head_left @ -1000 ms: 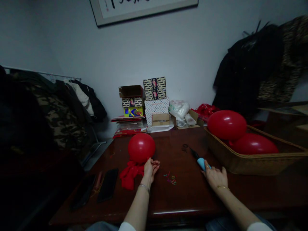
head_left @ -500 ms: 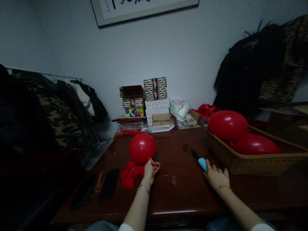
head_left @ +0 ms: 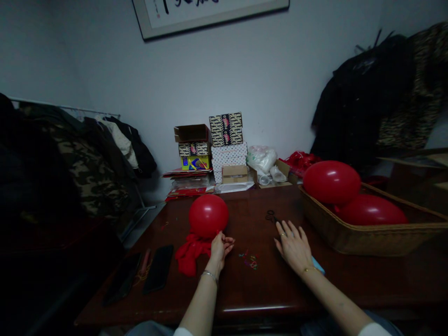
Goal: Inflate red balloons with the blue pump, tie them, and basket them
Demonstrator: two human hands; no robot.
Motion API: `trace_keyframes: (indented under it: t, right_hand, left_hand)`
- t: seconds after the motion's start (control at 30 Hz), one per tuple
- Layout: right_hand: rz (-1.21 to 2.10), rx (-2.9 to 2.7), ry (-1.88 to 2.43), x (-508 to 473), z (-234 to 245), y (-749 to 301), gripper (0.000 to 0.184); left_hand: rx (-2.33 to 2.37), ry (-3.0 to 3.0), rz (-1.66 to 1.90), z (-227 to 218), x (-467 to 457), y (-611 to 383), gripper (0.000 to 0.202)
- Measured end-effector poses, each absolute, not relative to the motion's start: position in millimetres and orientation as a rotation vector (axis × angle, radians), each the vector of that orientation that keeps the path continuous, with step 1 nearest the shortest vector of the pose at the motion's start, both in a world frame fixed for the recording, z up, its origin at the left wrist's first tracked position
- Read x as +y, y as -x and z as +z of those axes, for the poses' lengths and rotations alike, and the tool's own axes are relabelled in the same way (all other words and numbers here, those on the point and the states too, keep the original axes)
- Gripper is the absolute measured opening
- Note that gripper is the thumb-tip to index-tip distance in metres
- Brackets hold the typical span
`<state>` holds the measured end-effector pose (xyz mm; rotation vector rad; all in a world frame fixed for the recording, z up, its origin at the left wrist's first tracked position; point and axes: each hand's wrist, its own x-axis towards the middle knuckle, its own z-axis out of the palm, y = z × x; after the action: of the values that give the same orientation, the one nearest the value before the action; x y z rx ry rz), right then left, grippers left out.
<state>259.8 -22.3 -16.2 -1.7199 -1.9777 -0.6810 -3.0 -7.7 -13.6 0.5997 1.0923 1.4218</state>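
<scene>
Some tabletop (head_left: 259, 291) separates the left hand (head_left: 221, 247), pinching a balloon (head_left: 209, 214), from the right hand (head_left: 294, 246), spread near the basket edge (head_left: 378, 227)

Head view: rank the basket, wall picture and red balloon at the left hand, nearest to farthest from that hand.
1. Red balloon: touching the left hand.
2. Basket: right side of the table.
3. Wall picture: high up, beyond the table.

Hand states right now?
Left hand: closed, pinching the red balloon at its neck.
Right hand: open, spread over the blue pump; contact unclear.
</scene>
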Motion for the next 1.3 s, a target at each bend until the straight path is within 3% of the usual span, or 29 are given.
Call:
trace_keyframes:
  t: [0.4, 0.8, 1.3]
  right_hand:
    - [-0.585, -2.186, 1.403, -26.0, 5.7, -189.4, 0.065]
    - [-0.576, -1.957, 2.130, -15.9, -62.9, -239.0, 0.051]
    - [-0.554, -1.916, 2.180, -7.7, -71.3, -278.0, 0.056]
  left_hand:
    - [1.203, -0.806, 1.281, -5.4, -15.7, 8.9, 0.035]
    - [1.259, -0.815, 1.273, -11.9, -17.8, 15.3, 0.035]
    - [1.240, -0.812, 1.274, -15.0, -19.2, 16.9, 0.038]
